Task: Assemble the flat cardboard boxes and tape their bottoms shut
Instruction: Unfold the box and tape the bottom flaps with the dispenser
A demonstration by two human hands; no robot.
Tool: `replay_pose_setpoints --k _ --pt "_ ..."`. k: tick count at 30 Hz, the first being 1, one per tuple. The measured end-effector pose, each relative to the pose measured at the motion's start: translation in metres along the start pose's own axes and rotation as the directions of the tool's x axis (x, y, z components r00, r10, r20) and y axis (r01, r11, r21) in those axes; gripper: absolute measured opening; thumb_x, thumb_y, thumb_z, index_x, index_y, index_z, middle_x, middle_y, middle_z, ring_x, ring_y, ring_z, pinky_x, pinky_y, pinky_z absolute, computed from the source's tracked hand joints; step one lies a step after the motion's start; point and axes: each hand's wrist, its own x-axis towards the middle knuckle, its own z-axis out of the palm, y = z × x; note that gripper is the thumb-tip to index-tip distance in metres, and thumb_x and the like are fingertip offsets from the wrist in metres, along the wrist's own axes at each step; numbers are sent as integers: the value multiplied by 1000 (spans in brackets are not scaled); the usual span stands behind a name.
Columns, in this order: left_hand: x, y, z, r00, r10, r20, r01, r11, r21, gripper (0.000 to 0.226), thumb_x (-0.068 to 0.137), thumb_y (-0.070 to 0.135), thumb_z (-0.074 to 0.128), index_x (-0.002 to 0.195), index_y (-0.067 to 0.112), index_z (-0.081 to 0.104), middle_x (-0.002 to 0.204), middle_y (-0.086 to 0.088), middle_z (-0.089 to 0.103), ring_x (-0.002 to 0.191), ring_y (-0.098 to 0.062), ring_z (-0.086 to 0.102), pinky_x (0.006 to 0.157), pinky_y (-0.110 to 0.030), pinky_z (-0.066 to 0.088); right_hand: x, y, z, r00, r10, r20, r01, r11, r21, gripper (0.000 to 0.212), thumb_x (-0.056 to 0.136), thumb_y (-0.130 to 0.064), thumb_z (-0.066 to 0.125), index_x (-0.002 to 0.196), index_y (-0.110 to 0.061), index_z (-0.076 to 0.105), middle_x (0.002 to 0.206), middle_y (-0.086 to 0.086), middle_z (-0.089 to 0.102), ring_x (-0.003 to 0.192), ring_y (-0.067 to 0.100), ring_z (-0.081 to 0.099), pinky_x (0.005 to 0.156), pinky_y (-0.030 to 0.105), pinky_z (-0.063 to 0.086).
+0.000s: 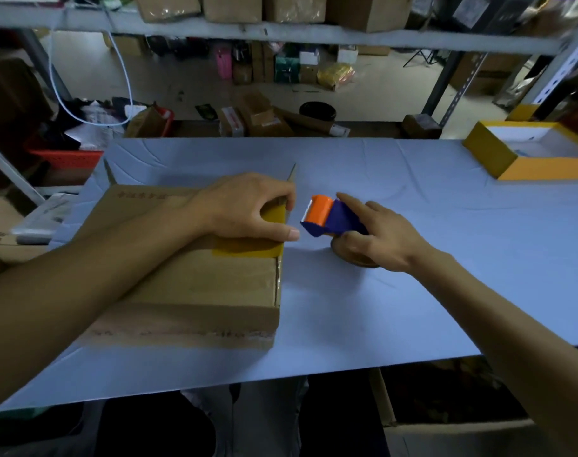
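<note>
A brown cardboard box [195, 291] stands on the left half of the blue table [413, 258], its closed bottom facing up and flaps sticking up at the far side. A strip of yellowish-brown tape [248, 250] lies on its top near the right edge. My left hand [248, 206] rests on that edge, fingers curled over the corner and thumb pressing the tape. Just right of the box, my right hand [373, 239] grips an orange and blue tape dispenser [327, 217] whose roll touches the table, with the index finger stretched along its top.
A yellow open box [499, 159] with a white inside stands at the table's far right. Shelves with cartons run across the back. Boxes and clutter lie on the floor beyond the table, and an open carton [446, 427] sits under its near right side.
</note>
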Motion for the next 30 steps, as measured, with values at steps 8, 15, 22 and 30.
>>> replay_pose_setpoints --k 8,15,22,30 --pt "-44 70 3 903 -401 -158 430 853 295 97 62 84 46 143 35 26 144 -16 33 128 -41 35 96 -53 35 4 1 45 984 1 -179 -23 993 -119 57 86 -14 63 140 -15 45 120 17 54 106 37 52 85 42 48" --pt "-107 57 15 906 -423 8 416 893 171 97 75 77 45 154 44 0 165 -8 -7 151 -25 -4 119 -44 5 -7 -37 8 814 -69 -577 146 985 89 35 94 -19 60 128 -11 61 125 15 55 117 29 52 92 32 44" --pt "-135 -1 -17 952 -303 55 303 953 6 72 86 45 60 150 47 26 164 10 10 148 -13 14 118 -39 19 -1 -131 -5 801 -546 -244 550 833 -60 36 98 -39 54 128 -22 65 134 7 57 120 24 51 96 34 42" --pt "-134 8 30 851 -351 -391 491 796 354 79 87 69 5 148 30 38 156 3 37 138 -21 42 103 -40 38 0 -158 37 807 -470 -359 437 883 -173 56 97 -58 29 123 -27 68 125 -4 63 112 16 53 73 35 52"
